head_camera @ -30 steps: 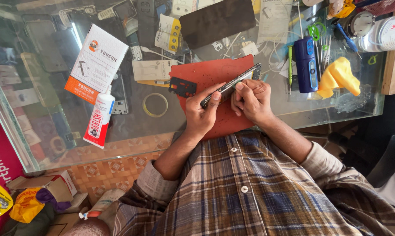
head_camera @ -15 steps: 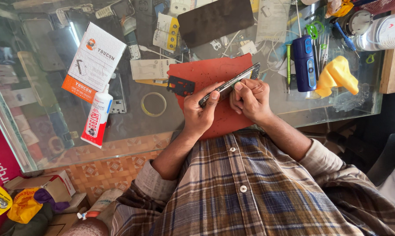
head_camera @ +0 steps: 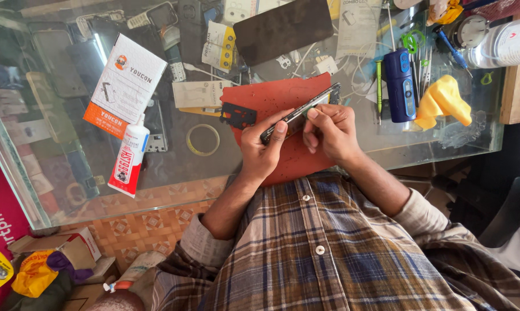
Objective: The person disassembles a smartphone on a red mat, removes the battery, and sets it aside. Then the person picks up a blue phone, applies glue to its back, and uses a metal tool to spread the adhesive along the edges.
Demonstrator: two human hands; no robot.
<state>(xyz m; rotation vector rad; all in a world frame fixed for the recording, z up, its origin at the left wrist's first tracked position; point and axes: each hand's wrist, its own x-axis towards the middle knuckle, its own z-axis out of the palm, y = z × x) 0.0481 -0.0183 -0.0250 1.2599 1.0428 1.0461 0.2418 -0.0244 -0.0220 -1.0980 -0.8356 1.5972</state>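
So the phone [head_camera: 301,113] was up off the counter [head_camera: 70,173], held on edge and tilted, right over the red mat [head_camera: 271,98] in the middle of the glass top. Left hand [head_camera: 264,151] was closed around the near end of it, thumb pressed on the lower edge. Right hand [head_camera: 329,131] was curled in tight at the upper side, fingertips pinched on the phone's edge; couldn't tell if there was a small tool in there or just nails.

Stuff around it: a small black part [head_camera: 237,115] was lying on the left edge of the mat. Left of that, a ring of tape [head_camera: 203,139] flat on the glass, then a white and red glue tube [head_camera: 129,156] with its white and orange box [head_camera: 124,86] just beyond it. Far side of the mat had a dark screen panel [head_camera: 283,27]. Off to the right were a blue gadget [head_camera: 400,85] standing lengthwise, a yellow cloth [head_camera: 441,101] just beside it, and a white can [head_camera: 504,42] in the far right corner.

Plaid shirt sleeves [head_camera: 214,245] were rolled partway up.
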